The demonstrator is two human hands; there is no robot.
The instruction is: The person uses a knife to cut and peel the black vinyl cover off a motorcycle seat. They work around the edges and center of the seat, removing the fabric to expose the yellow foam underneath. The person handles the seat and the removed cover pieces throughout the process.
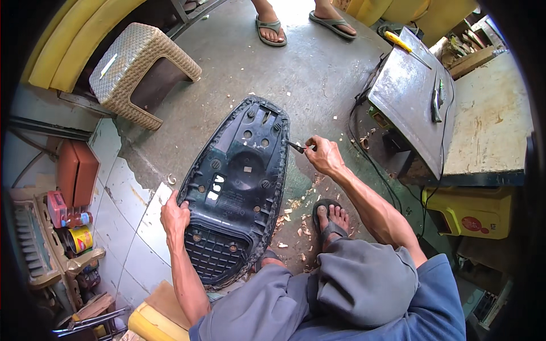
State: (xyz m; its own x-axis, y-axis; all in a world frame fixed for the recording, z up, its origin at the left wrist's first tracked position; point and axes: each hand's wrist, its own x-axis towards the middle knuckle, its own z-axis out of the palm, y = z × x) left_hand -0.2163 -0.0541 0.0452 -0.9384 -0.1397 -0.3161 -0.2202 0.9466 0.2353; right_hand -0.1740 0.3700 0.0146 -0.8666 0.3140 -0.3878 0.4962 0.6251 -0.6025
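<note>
A black plastic seat base (233, 170), underside up, lies on the floor between my legs, with dark edging along its rim. My left hand (175, 214) is closed on its left rim. My right hand (323, 153) grips a slim dark tool (295, 146), whose tip touches the upper right edge of the base. The exact kind of tool is hard to make out.
A woven plastic stool (145, 68) stands upper left. Another person's sandalled feet (273, 33) are at top. Right, a metal plate (406, 99) carries a screwdriver (401, 44) and pliers (437, 102), near cables and a yellow container (466, 211). Clutter (40, 238) lines the left.
</note>
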